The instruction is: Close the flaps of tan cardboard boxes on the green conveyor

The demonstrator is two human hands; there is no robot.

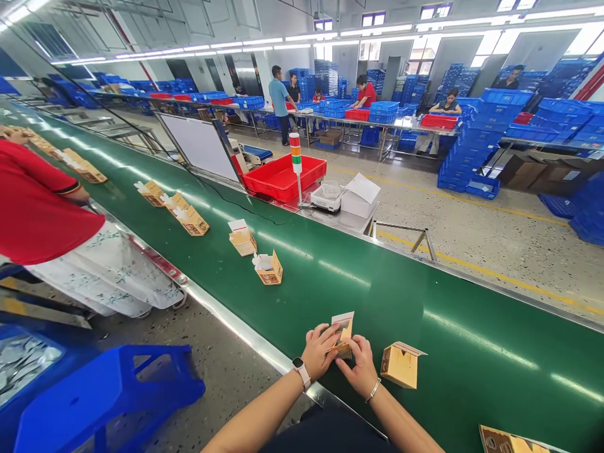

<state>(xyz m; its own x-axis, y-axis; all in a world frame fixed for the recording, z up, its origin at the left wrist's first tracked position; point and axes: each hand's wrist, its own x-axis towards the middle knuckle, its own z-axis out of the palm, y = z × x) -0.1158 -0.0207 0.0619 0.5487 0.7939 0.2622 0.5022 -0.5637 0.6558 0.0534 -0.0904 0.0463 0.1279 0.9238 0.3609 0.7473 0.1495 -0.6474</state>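
Note:
A small tan cardboard box (343,329) with its top flap raised sits on the green conveyor belt (377,296) near its front edge. My left hand (318,349), with a white watch on the wrist, grips the box from the left. My right hand (362,365), with a thin bracelet, presses on it from the right. Both hands are closed around it. Another open tan box (401,364) stands on the belt just right of my right hand.
Several more open boxes (270,268) lie along the belt toward the far left. A co-worker in a red top (33,201) stands at left. A blue plastic stool (108,390) is at lower left. Across the belt stand a red tray (283,177), a scale (326,195) and a signal light (296,154).

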